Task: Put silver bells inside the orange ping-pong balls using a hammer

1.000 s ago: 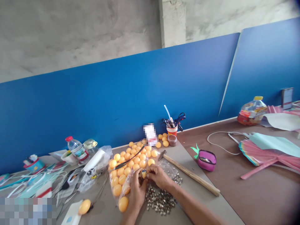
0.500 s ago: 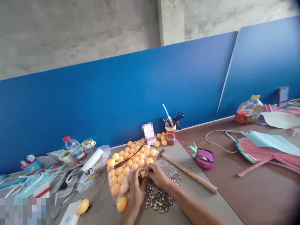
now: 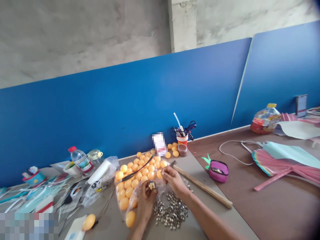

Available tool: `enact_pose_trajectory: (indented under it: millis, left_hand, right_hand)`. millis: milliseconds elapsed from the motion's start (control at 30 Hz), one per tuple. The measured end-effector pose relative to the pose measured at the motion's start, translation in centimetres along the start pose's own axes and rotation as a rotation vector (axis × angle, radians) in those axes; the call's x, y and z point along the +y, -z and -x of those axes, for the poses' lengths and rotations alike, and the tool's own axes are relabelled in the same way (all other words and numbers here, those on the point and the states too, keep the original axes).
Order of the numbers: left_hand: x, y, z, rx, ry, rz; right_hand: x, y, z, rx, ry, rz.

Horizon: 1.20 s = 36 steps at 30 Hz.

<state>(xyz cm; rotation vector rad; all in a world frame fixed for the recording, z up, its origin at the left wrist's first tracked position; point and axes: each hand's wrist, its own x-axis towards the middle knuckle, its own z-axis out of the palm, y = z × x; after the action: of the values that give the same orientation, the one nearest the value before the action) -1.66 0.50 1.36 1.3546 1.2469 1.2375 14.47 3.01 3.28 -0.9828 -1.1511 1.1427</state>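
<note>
My left hand [image 3: 145, 201] pinches a small round ball studded with shiny pins [image 3: 151, 185], held just above a heap of silver pins [image 3: 172, 213] on the grey table. My right hand [image 3: 173, 180] hovers a little to the right of the ball, fingers curled together near the hammer head; what they hold, if anything, is too small to see. A clear bag of several orange ping-pong balls [image 3: 136, 173] lies directly behind both hands.
A wooden-handled hammer [image 3: 203, 187] lies to the right of the hands. A purple pouch [image 3: 219, 170], white cable and pink paper fans [image 3: 280, 165] sit on the brown table. A cup of pens [image 3: 183, 137], a water bottle [image 3: 80, 160] and clutter line the blue partition.
My right hand has lifted off the studded ball and moved up and right toward the hammer head. My left hand keeps the ball in place.
</note>
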Motion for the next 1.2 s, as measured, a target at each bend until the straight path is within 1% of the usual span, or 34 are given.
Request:
enact_pose_trajectory:
  millis: [67, 133, 167, 233, 300, 367, 433, 600, 767, 900, 1000, 1100, 1133, 1200]
  left_hand:
    - [0.1, 0.1, 0.1, 0.017, -0.027, -0.025]
    - [0.3, 0.2, 0.1, 0.038, -0.066, -0.08]
    - [0.4, 0.2, 0.1, 0.05, -0.081, -0.108]
    - [0.7, 0.2, 0.2, 0.065, -0.094, -0.135]
    - [0.9, 0.2, 0.2, 0.049, -0.079, -0.103]
    - [1.0, 0.1, 0.2, 0.022, -0.05, -0.05]
    - [1.1, 0.1, 0.2, 0.014, -0.023, -0.02]
    - [1.2, 0.2, 0.5, 0.023, 0.011, -0.017]
    - [0.8, 0.3, 0.6, 0.008, 0.01, -0.019]
    - [0.6, 0.5, 0.7, 0.048, -0.015, -0.032]
    - [0.5, 0.6, 0.7, 0.067, -0.021, -0.058]
    - [0.3, 0.4, 0.6, 0.077, 0.007, -0.015]
    - [0.3, 0.3, 0.5, 0.073, 0.021, 0.017]
    - [0.2, -0.1, 0.5, 0.068, 0.041, 0.084]
  right_hand:
    - [-0.1, 1.6, -0.4, 0.151, 0.089, 0.192]
    - [0.0, 3.3, -0.7, 0.31, 0.168, 0.467]
    - [0.0, 4.1, -0.8, 0.343, 0.175, 0.612]
    - [0.0, 5.5, -0.7, 0.348, 0.112, 0.91]
    - [-0.1, 6.3, -0.5, 0.305, -0.007, 1.17]
    - [-0.3, 6.5, -0.3, 0.244, -0.111, 1.342]
    - [-0.4, 6.4, -0.2, 0.189, -0.164, 1.418]
    - [-0.7, 6.3, -0.4, 0.151, -0.214, 1.431]
    - [-0.4, 6.8, -0.5, 0.125, -0.199, 1.418]
    - [-0.4, 7.0, -0.5, 0.148, -0.228, 1.323]
    - [-1.1, 6.8, -0.4, 0.173, -0.234, 1.244]
    - [-2.5, 6.2, -0.1, 0.167, -0.136, 1.152]
    - [-3.1, 5.8, 0.1, 0.149, -0.084, 1.097]
    - [-4.5, 5.0, 0.7, 0.068, 0.021, 0.951]
